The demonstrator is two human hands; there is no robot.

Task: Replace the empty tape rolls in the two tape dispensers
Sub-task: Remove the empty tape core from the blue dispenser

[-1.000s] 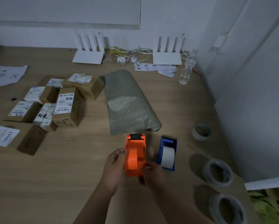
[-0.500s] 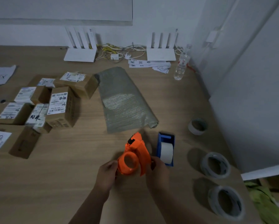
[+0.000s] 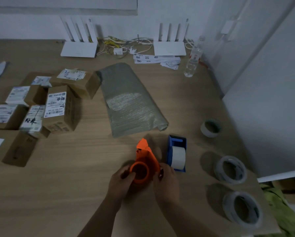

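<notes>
The orange tape dispenser (image 3: pixel 146 159) is held between both hands, tipped on its side so its round hub faces me. My left hand (image 3: pixel 121 183) curls its fingers round the hub from the left. My right hand (image 3: pixel 167 182) grips the dispenser's right side. The blue tape dispenser (image 3: pixel 176 154) stands on the table just right of it, with a white core in it. Two clear tape rolls (image 3: pixel 231 169) (image 3: pixel 242 210) lie flat near the table's right edge. A small whitish roll core (image 3: pixel 210 128) sits farther back on the right.
A rolled grey bubble-wrap sheet (image 3: pixel 131 101) lies behind the dispensers. Several labelled cardboard boxes (image 3: pixel 58 106) crowd the left side. Two white routers (image 3: pixel 79 48) (image 3: pixel 169 47), cables and a plastic bottle (image 3: pixel 193 64) stand along the back wall. The table edge (image 3: pixel 256 178) runs close on the right.
The orange dispenser has been turned from upright onto its side, so its hub now faces up. My left fingers have closed round the hub. The camera view shifted slightly.
</notes>
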